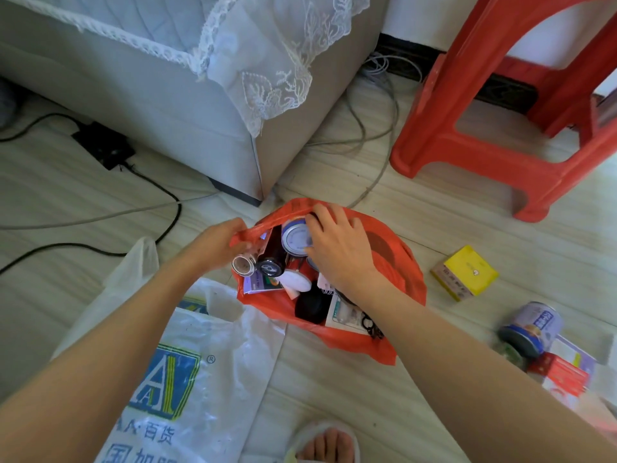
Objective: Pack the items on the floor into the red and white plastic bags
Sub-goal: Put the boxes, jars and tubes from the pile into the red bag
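Red bag (pixel 394 262), both hands inside.

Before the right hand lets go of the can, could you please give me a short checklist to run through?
1. Red bag mouth held open by the left hand: ok.
2. Right hand grip on the can: ok.
3. Can inside the bag: ok.
4. Room left in the bag: cannot tell.
5. White bag open and ready: not ok, lying flat.
6. Floor items all packed: not ok, yellow box and another can remain.
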Tool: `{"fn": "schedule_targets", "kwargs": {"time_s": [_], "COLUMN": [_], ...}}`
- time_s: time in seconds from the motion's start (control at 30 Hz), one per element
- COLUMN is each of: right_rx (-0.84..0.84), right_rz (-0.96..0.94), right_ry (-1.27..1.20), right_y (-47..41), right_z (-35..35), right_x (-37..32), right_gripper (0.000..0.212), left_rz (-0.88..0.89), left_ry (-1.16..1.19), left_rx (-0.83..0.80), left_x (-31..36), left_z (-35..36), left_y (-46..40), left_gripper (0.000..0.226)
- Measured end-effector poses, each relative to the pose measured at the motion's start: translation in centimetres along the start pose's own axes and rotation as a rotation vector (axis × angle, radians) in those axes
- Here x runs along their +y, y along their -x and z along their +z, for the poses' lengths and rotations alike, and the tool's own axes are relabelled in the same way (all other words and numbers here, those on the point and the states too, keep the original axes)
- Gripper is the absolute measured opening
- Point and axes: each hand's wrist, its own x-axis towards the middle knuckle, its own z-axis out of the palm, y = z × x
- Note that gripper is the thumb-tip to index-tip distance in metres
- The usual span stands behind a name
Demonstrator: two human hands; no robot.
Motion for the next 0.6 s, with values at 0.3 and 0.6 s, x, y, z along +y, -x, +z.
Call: {"fn": "schedule_targets", "kwargs": {"time_s": [0.3,0.6], "right_rx": [0.039,-0.407], "right_rz": [0.138,0.241], "right_ry": [-0.183,-0.170], "right_y": [2.3,8.5], "right_z": [0.0,-2.7], "right_x": [0.7,6.2], "right_gripper": [0.051,0.073], "left_rz": [0.022,-0.365], "left_ry": [0.113,0.089], "left_rx": [0.188,0.117], "left_x": [0.0,-0.2], "left_z": [-0.7,1.5], "left_y": [2.0,5.6], "left_gripper": [0.009,0.019]}}
